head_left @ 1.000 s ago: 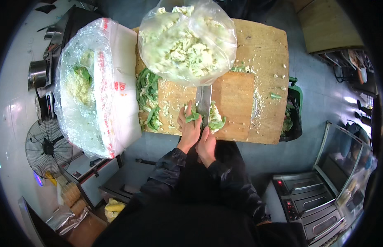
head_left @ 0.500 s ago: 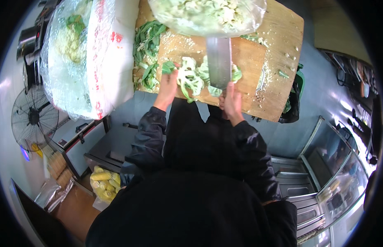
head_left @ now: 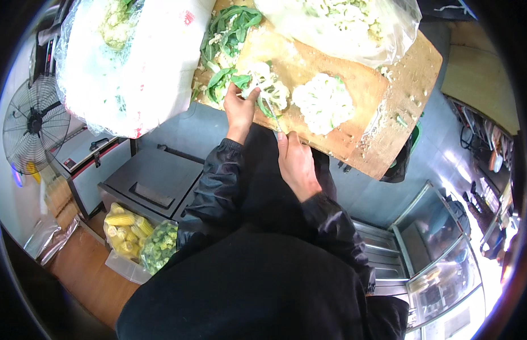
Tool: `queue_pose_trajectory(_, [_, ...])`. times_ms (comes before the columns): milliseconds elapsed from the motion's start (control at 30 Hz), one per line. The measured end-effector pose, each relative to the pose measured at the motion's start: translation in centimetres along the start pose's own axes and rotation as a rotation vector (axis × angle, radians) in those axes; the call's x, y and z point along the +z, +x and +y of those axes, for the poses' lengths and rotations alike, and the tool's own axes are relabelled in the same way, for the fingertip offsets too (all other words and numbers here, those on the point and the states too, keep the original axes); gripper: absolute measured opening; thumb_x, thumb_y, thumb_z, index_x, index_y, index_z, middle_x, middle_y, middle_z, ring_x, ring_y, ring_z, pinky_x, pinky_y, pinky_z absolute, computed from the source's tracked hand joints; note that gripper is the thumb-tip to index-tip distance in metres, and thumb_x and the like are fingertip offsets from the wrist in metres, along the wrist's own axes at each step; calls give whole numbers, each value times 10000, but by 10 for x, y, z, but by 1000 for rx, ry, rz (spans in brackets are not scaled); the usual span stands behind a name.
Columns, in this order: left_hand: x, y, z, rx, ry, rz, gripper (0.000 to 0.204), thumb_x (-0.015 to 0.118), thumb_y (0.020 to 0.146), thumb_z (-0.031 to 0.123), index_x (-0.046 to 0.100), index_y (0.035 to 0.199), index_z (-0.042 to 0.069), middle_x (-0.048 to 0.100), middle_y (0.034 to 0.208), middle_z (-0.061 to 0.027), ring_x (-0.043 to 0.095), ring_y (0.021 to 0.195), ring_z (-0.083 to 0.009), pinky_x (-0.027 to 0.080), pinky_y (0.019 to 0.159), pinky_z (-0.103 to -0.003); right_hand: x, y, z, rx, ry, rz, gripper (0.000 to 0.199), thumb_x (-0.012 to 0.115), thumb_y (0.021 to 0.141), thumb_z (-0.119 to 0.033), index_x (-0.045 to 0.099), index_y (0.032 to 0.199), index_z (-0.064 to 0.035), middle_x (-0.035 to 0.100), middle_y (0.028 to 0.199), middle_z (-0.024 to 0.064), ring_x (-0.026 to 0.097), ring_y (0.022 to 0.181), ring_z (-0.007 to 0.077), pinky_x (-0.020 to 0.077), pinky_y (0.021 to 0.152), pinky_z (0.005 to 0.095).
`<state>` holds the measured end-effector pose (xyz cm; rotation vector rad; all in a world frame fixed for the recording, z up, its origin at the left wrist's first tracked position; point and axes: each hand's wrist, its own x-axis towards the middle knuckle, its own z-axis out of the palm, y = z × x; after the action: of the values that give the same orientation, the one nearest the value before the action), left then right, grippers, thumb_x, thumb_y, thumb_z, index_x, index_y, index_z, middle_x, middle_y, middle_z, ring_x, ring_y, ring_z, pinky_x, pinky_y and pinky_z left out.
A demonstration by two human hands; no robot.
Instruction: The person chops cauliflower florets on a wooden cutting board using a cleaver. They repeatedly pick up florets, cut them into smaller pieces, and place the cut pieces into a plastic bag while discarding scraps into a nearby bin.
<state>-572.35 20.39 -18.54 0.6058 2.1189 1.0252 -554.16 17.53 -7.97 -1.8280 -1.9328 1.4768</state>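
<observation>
My left hand (head_left: 239, 112) grips a piece of cauliflower (head_left: 276, 92) by its leafy side, thumb and fingers curled against it. In my right hand (head_left: 298, 164) is a kitchen knife (head_left: 271, 110), its blade seen nearly edge-on against that piece; how deep it sits I cannot tell. Another cut part of the cauliflower (head_left: 323, 103) lies on the wooden cutting board (head_left: 365, 107), right of the knife. Trimmed green leaves (head_left: 232, 28) and crumbs are heaped beyond my left hand. A clear bag of cauliflower florets (head_left: 348, 25) stands at the board's far side.
A large plastic-wrapped white package (head_left: 161, 62) with cauliflower stands left of the board. Further left is a fan (head_left: 35, 120). Bags of corn (head_left: 123, 229) and broccoli (head_left: 160, 246) lie lower left. A black-lined green bin (head_left: 400, 161) is below the board's right edge.
The knife has moved left and turned from broad-side view to edge-on, against the left piece. The cauliflower parts now lie apart. The whole view has shifted and rotated.
</observation>
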Motion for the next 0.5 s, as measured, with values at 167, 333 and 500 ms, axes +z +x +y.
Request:
queue_pose_trajectory(167, [-3, 9, 2, -4, 61, 6, 378, 821, 810, 100, 660, 1131, -16, 736, 1021, -152, 711, 918, -260, 541, 838, -369, 25, 34, 18, -94, -138, 43, 457, 457, 1076, -408, 571, 980, 24, 662, 739, 311, 658, 725, 525, 535, 673, 608])
queue_pose_trajectory(333, [-3, 10, -2, -51, 131, -1, 355, 819, 816, 102, 673, 1123, 0, 710, 989, -135, 689, 862, -241, 528, 836, -341, 45, 84, 0, 33, -133, -20, 501, 430, 1074, -445, 603, 1011, 20, 670, 819, 343, 669, 811, 528, 530, 755, 630])
queue_pose_trajectory(500, [-37, 14, 26, 140, -113, 18, 245, 774, 887, 72, 665, 1102, 30, 667, 1084, -64, 631, 918, -161, 523, 780, -283, -5, 63, 17, -120, 276, 33, 391, 454, 1079, -355, 617, 1049, -1, 659, 878, 320, 634, 903, 544, 491, 809, 574])
